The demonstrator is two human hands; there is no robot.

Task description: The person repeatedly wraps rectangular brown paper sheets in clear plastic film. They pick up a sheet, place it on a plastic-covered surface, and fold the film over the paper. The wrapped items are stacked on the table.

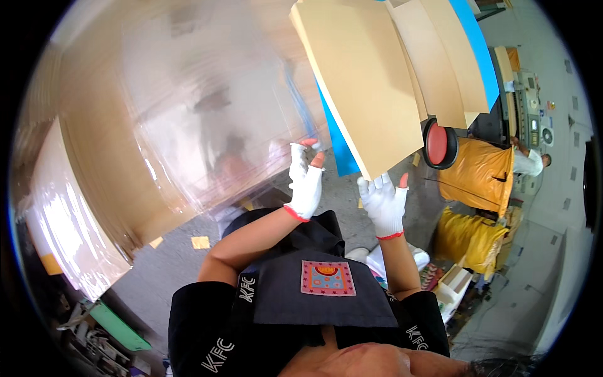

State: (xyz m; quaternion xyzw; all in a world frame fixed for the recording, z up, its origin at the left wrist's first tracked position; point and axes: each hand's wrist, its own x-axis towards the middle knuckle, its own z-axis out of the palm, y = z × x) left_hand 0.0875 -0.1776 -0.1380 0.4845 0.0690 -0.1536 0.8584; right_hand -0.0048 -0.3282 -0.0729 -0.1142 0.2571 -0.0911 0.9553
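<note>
My left hand [305, 183], in a white knit glove with bare fingertips and a red cuff, is raised beside the edge of a large film-wrapped stack [188, 81]. Its thumb and forefinger are apart, and I make out nothing held between them. My right hand [384, 206], gloved alike, has its thumb spread wide. Its fingers reach the near corner of a stack of tan board sheets [364, 81]; whether they press on it I cannot tell. A blue sheet [339, 141] sticks out from under these boards.
A round stool with a red seat [441, 144] stands right of the boards. Orange sacks [477, 173] and yellow sacks [468, 239] lie beyond, near another person [529, 162]. Another wrapped stack [72, 220] is at far left. Paper scraps [200, 242] lie on the grey floor.
</note>
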